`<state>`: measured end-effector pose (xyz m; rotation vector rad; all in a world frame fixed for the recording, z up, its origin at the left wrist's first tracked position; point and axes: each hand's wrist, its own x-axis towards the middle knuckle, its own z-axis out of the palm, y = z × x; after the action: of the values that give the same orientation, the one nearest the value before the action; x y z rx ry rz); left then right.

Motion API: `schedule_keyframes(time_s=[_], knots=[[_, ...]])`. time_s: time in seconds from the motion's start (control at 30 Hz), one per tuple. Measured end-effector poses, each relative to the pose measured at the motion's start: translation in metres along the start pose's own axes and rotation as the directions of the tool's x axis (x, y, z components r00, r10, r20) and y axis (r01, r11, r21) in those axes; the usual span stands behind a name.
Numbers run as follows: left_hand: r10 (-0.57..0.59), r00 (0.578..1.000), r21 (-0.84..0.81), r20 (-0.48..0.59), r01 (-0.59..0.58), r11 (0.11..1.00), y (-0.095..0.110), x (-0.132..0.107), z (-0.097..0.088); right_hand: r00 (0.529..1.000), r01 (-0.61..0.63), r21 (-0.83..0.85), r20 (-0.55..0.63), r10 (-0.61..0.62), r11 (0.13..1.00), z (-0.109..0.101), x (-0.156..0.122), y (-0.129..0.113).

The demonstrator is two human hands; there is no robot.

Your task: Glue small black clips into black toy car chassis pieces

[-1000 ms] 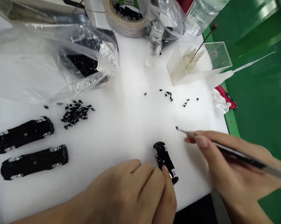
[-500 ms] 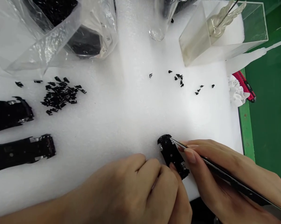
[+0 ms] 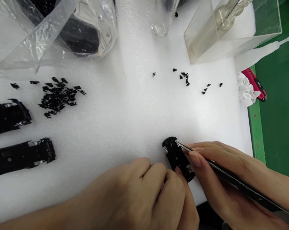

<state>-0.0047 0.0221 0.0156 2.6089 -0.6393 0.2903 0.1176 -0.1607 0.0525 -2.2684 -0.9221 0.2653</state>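
Observation:
A small black toy car chassis point(image 3: 176, 156) with silvery spots lies tilted on the white foam sheet. My left hand point(image 3: 135, 195) is closed, its fingers curled and a fingertip on the chassis's lower end, holding it against the foam. Between the thumb and fingers of my right hand point(image 3: 221, 179) is a pair of slim black tweezers point(image 3: 233, 179). Their bright metal tip touches the rounded upper end of the chassis, at its right corner. Whether the tip grips a tiny part there, I cannot make out.
Left of my hands are two larger black chassis point(image 3: 22, 155) and a pile of small black parts point(image 3: 59, 97). Several loose bits point(image 3: 184, 76) lie farther back. Behind stand a plastic bag point(image 3: 106, 38), a glass vessel point(image 3: 160, 28) and a clear box point(image 3: 202, 41).
The view has shifted slightly, so the surroundings sit a little higher and more spread out. Both hands, the tweezers and the chassis keep nearly the same pose; the tweezer tip stays at the corner.

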Motion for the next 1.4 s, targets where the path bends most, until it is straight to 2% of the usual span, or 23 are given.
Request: schedule_keyframes(time_s=[0.17,0.3,0.4,0.53,0.73,0.9,1.07,1.4], knots=[[0.026,1.0,-0.01,-0.015,-0.026,1.0,-0.002,0.0,0.002,0.993,-0.035,0.019,-0.113,0.037,0.999,0.007,-0.006,-0.003],[-0.022,1.0,-0.013,-0.001,0.022,1.0,0.001,-0.002,0.002,0.978,-0.114,-0.009,-0.177,0.11,0.993,0.008,-0.011,0.005],[-0.062,0.998,-0.013,0.026,0.063,0.998,0.006,-0.002,0.003,0.98,-0.057,0.04,-0.187,0.064,0.998,0.009,-0.008,0.018],[-0.083,0.996,-0.019,0.025,0.083,0.996,0.009,0.0,0.003,0.985,0.074,0.088,-0.161,-0.059,0.993,0.011,-0.001,0.03],[-0.098,0.995,-0.041,-0.004,0.098,0.994,0.009,-0.003,0.003,0.98,0.194,0.113,-0.077,-0.186,0.974,0.009,0.003,0.033],[-0.131,0.99,-0.063,-0.055,0.128,0.99,0.01,-0.004,0.005,0.98,0.193,0.133,-0.065,-0.186,0.972,0.007,0.001,0.035],[-0.125,0.991,-0.095,-0.037,0.121,0.988,0.009,-0.002,0.004,0.981,0.187,0.154,-0.074,-0.178,0.97,0.008,0.002,0.033],[-0.097,0.995,-0.053,-0.026,0.096,0.994,0.007,-0.002,0.002,0.979,0.201,0.166,-0.078,-0.19,0.965,0.009,0.004,0.033]])
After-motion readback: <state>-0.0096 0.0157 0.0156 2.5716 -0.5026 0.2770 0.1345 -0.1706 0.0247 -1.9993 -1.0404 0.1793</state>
